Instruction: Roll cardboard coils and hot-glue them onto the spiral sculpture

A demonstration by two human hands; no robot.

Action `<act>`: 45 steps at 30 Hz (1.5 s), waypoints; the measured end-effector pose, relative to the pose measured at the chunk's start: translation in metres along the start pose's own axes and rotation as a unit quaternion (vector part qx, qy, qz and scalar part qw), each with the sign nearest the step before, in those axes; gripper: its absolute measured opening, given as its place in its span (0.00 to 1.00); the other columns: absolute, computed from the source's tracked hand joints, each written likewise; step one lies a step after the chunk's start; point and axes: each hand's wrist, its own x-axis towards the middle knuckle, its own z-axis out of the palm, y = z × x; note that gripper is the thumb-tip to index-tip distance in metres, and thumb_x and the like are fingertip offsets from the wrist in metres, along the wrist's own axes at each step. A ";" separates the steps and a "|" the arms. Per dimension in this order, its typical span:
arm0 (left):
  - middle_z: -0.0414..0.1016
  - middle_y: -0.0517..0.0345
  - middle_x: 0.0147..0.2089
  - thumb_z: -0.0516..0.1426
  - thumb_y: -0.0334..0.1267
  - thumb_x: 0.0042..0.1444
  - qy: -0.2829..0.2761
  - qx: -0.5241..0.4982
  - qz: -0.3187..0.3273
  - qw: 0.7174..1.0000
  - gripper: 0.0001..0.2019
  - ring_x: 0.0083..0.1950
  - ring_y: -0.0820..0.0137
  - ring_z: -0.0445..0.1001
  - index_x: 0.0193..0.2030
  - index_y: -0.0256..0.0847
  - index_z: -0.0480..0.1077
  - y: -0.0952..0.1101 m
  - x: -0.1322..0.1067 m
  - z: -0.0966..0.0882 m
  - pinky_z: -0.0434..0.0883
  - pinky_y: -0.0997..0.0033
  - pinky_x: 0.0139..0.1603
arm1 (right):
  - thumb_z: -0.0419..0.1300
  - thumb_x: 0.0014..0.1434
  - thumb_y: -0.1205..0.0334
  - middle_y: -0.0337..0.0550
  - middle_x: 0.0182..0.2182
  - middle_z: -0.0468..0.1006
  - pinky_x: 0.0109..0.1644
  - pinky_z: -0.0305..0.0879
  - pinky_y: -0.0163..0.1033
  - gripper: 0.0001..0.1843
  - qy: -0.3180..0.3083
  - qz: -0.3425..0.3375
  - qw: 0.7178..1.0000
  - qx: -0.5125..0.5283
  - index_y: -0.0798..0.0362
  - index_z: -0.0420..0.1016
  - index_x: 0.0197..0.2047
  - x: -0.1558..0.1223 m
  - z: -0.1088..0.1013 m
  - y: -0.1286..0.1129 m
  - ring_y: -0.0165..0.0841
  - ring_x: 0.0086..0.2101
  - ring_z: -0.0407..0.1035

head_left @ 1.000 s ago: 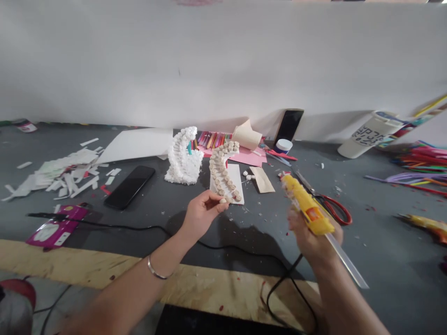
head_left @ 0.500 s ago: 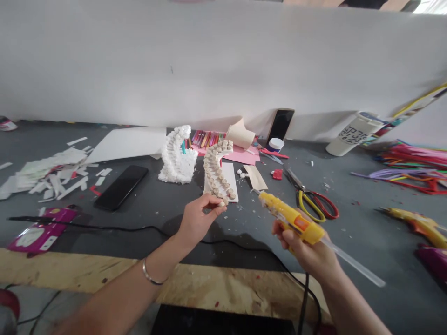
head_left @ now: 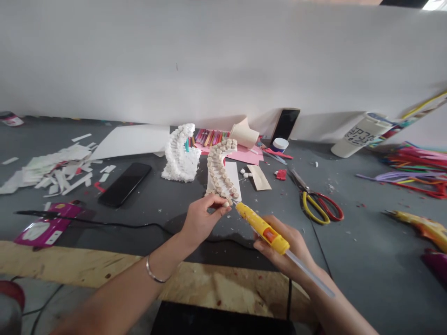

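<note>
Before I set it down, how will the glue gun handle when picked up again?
The glue gun likely feels stiff: its yellow body looks like hard plastic. The glue stick jutting out behind may snag. The cord hanging below the right hand, apparently the gun's, could tug.

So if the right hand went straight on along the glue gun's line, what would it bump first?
Probably the glue gun would touch the small pale piece in the left hand, or the curved beige model close by; depth is unclear.

Left grip (head_left: 201,217) pinches, right grip (head_left: 296,251) curls, forearms (head_left: 122,289) angle inward.
</note>
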 end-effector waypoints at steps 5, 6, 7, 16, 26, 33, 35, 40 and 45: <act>0.78 0.59 0.29 0.64 0.43 0.54 0.011 -0.026 -0.027 0.999 0.09 0.32 0.71 0.75 0.31 0.41 0.74 -0.001 0.001 0.000 0.72 0.74 0.36 | 0.59 0.60 0.53 0.40 0.28 0.78 0.29 0.65 0.32 0.11 0.020 -0.050 0.998 -0.035 0.50 0.69 0.42 0.002 0.005 0.003 0.31 0.26 0.72; 0.77 0.59 0.29 0.64 0.44 0.53 0.015 -0.033 -0.033 0.999 0.09 0.31 0.71 0.75 0.30 0.41 0.74 -0.002 0.002 0.001 0.72 0.74 0.36 | 0.59 0.61 0.53 0.39 0.27 0.77 0.29 0.64 0.32 0.11 0.023 -0.057 0.997 -0.042 0.50 0.69 0.42 0.001 0.006 0.003 0.30 0.25 0.72; 0.77 0.59 0.29 0.64 0.44 0.53 0.018 -0.038 -0.040 0.998 0.10 0.31 0.71 0.75 0.30 0.41 0.74 -0.003 0.002 0.001 0.71 0.74 0.36 | 0.59 0.61 0.53 0.39 0.27 0.76 0.29 0.64 0.32 0.11 0.022 -0.061 0.997 -0.050 0.51 0.69 0.42 0.001 0.005 0.003 0.30 0.25 0.71; 0.79 0.56 0.32 0.66 0.45 0.49 0.049 -0.130 -0.109 0.984 0.12 0.34 0.69 0.77 0.31 0.39 0.72 -0.010 0.007 0.000 0.73 0.72 0.36 | 0.56 0.64 0.48 0.42 0.28 0.78 0.28 0.65 0.33 0.16 0.056 -0.074 0.982 -0.167 0.51 0.68 0.44 -0.023 -0.027 0.021 0.31 0.24 0.72; 0.80 0.56 0.29 0.70 0.42 0.44 -0.028 -0.366 -0.207 0.907 0.15 0.29 0.70 0.78 0.29 0.38 0.69 0.004 0.011 0.003 0.74 0.67 0.35 | 0.60 0.58 0.48 0.57 0.37 0.82 0.37 0.72 0.44 0.31 -0.002 0.135 0.944 -0.300 0.61 0.61 0.57 -0.020 -0.048 0.111 0.46 0.37 0.79; 0.79 0.58 0.28 0.73 0.43 0.38 -0.076 -0.453 -0.290 0.839 0.20 0.27 0.74 0.77 0.29 0.38 0.68 0.007 0.009 0.003 0.73 0.74 0.32 | 0.58 0.61 0.55 0.58 0.56 0.74 0.51 0.70 0.58 0.24 0.057 -0.016 0.940 -0.337 0.53 0.68 0.59 -0.008 -0.054 0.053 0.52 0.52 0.72; 0.78 0.59 0.27 0.73 0.44 0.37 -0.086 -0.464 -0.308 0.826 0.20 0.27 0.75 0.76 0.28 0.37 0.68 0.009 0.008 0.005 0.72 0.77 0.30 | 0.56 0.64 0.62 0.49 0.45 0.80 0.49 0.72 0.47 0.11 0.095 -0.101 0.963 -0.233 0.50 0.75 0.49 0.003 -0.040 0.018 0.41 0.44 0.75; 0.78 0.60 0.26 0.73 0.44 0.37 -0.096 -0.479 -0.326 0.809 0.20 0.26 0.77 0.75 0.27 0.37 0.69 0.012 0.004 0.010 0.71 0.79 0.29 | 0.57 0.63 0.72 0.45 0.36 0.82 0.38 0.74 0.38 0.12 0.172 -0.190 0.965 -0.057 0.51 0.79 0.44 0.029 0.008 -0.025 0.32 0.34 0.75; 0.76 0.61 0.23 0.73 0.45 0.37 -0.110 -0.482 -0.335 0.802 0.20 0.24 0.77 0.74 0.27 0.37 0.69 0.014 0.003 0.011 0.71 0.79 0.28 | 0.58 0.62 0.73 0.45 0.37 0.82 0.38 0.75 0.38 0.14 0.183 -0.191 0.964 -0.017 0.49 0.80 0.46 0.032 0.020 -0.015 0.32 0.34 0.77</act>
